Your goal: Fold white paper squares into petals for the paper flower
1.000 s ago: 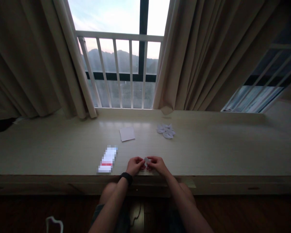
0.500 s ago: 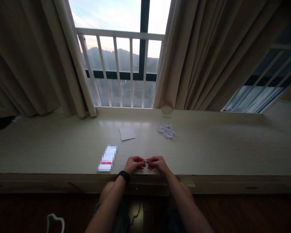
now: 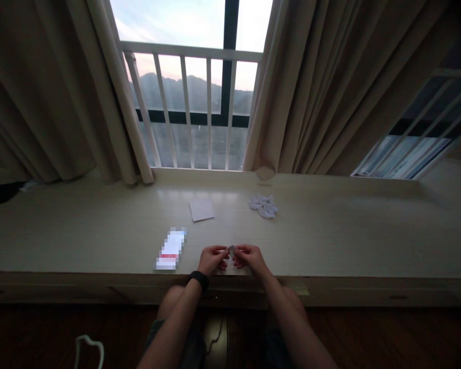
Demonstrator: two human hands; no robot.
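Observation:
A small folded piece of white paper (image 3: 231,249) is pinched between my two hands, just above the front edge of the pale tabletop (image 3: 330,236). My left hand (image 3: 213,259), with a black band on its wrist, grips the paper's left side between thumb and fingers. Its right side is in the fingertips of my right hand (image 3: 250,257). The fingers cover much of the paper. Farther back lies a stack of square white paper (image 3: 202,210). To its right sits a loose group of folded white paper pieces (image 3: 263,206).
A phone (image 3: 170,249) with a lit, blurred screen lies left of my hands. Behind the tabletop are a barred window (image 3: 192,110) and long beige curtains (image 3: 307,87). A dark object (image 3: 3,193) lies at the far left. Something white and curved (image 3: 89,348) shows low on the left.
The paper between my fingers has tilted, so a small peaked part now shows above the fingertips. Both hands stay at nearly the same spot.

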